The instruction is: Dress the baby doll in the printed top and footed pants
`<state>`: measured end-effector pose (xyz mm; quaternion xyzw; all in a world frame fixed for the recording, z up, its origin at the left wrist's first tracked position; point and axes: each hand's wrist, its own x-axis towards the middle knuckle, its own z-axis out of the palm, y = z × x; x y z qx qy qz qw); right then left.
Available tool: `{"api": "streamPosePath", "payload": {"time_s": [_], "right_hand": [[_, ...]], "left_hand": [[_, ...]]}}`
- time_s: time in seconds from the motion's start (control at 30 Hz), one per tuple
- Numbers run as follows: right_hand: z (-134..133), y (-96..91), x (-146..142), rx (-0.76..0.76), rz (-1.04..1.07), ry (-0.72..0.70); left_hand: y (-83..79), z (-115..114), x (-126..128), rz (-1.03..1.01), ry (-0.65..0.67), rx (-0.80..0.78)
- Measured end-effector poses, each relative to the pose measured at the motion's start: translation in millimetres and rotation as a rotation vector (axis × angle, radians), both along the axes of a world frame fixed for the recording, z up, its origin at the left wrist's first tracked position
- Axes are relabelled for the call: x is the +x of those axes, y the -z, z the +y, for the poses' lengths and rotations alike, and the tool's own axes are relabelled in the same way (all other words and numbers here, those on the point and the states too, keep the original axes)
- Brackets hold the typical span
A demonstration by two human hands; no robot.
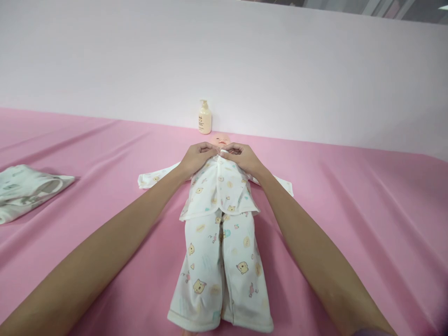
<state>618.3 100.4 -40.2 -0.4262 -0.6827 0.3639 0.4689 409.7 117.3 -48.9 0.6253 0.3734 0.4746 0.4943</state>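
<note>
A baby doll (221, 139) lies on its back, its head at the far end. It wears a white baby jacket (224, 186) printed with small bears, both sleeves spread sideways, and matching pants (241, 261). At the neckline my left hand (199, 157) pinches the jacket's collar edge. From the other side my right hand (241, 157) grips the same collar, fingertips almost meeting the left ones. Any fastener between the fingertips is too small to make out. Below the hands the jacket's front edges meet down the middle.
A pink sheet (350, 224) with soft creases covers the surface. Behind the doll's head a cream pump bottle (205, 119) stands by the white wall (297, 70). A folded white printed cloth (31, 189) lies at the far left.
</note>
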Motion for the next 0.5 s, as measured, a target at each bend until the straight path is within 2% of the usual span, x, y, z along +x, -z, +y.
{"api": "streamPosePath", "payload": {"time_s": [0.27,0.5], "right_hand": [[3.9,2.0,4.8,-0.080,0.069,-0.024],[5.3,-5.7,7.3,-0.155,0.041,-0.023]], "left_hand": [[0.3,-0.9,4.4,0.053,-0.015,0.042],[-1.1,-2.5,4.4,0.082,-0.046,0.050]]}}
